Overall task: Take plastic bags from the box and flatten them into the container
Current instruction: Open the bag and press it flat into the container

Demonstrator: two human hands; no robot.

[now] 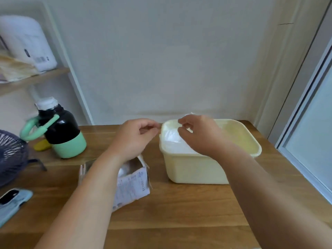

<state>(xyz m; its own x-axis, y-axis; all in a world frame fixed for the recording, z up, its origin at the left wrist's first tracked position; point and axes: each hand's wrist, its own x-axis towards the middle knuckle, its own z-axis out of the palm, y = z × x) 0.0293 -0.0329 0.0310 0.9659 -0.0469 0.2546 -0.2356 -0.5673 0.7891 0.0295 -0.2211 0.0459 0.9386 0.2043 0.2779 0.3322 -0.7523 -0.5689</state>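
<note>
Left forearm (pixel 86 194) over box (pixel 133 184) (flask (pixel 61 130), fan (pixel 10 155) leftward)

box (pixel 133 186) print blurred, package (pixel 42 59) barcode unreadable

I see a wooden table (pixel 179 221) of long planks that runs back to the wall. On its right half, toward the back, a cream container (pixel 188 169) sits flat on the wood. Left of it and nearer to me stands a printed box (pixel 133 184) with its top open; the two are apart. At the far left a black and green bottle (pixel 62 133) stands upright, with a small yellow thing (pixel 41 145) just beside its base. A dark fan (pixel 10 155) sits at the left edge, cut off by the frame. A phone (pixel 12 200) in a pale blue case lies flat near the front left. Above the left end, a wooden shelf (pixel 34 79) carries a white pack (pixel 27 42) and a tan wrapper (pixel 14 69).
</note>
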